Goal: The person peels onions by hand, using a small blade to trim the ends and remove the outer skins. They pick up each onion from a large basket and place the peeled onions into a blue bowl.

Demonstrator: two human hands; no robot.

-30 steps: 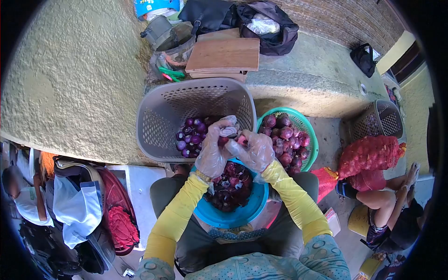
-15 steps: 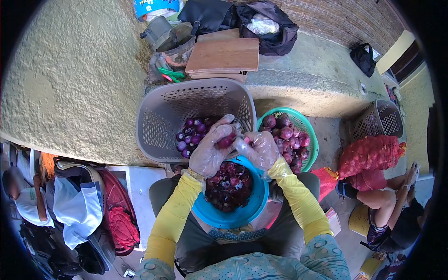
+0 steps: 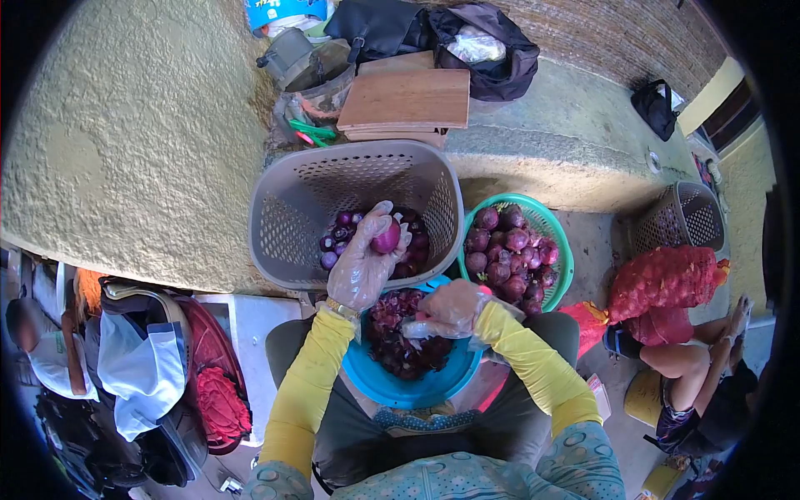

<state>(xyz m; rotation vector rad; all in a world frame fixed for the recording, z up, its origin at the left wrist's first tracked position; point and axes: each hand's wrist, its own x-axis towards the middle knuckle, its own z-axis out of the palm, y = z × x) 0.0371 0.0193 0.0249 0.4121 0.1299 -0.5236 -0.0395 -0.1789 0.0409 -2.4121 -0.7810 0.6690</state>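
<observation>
My left hand [image 3: 360, 271], in a clear plastic glove, holds a peeled red onion [image 3: 386, 237] above the near side of a grey perforated basket [image 3: 279, 225]. Several shiny purple onions [image 3: 335, 242] lie in that basket. My gloved right hand [image 3: 452, 308] is closed over the blue basin [image 3: 458, 375], around what looks like a small knife [image 3: 419, 328]; its pinkish handle end shows, and the fingers hide most of it. Dark red onion skins [image 3: 404, 346] fill the basin. Right of the basket, a green colander [image 3: 560, 242] is heaped with unpeeled red onions [image 3: 512, 254].
Wooden boards [image 3: 404, 100], a bucket [image 3: 321, 71] and black bags [image 3: 492, 75] sit on the concrete ledge. Red mesh sacks of onions [image 3: 662, 283] lie to the right, near a seated person [image 3: 692, 367]. Another person [image 3: 54, 358] is at far left.
My right hand has come away from the onion, down toward me over the basin. My left hand has shifted slightly left and turned, showing the onion in its fingers.
</observation>
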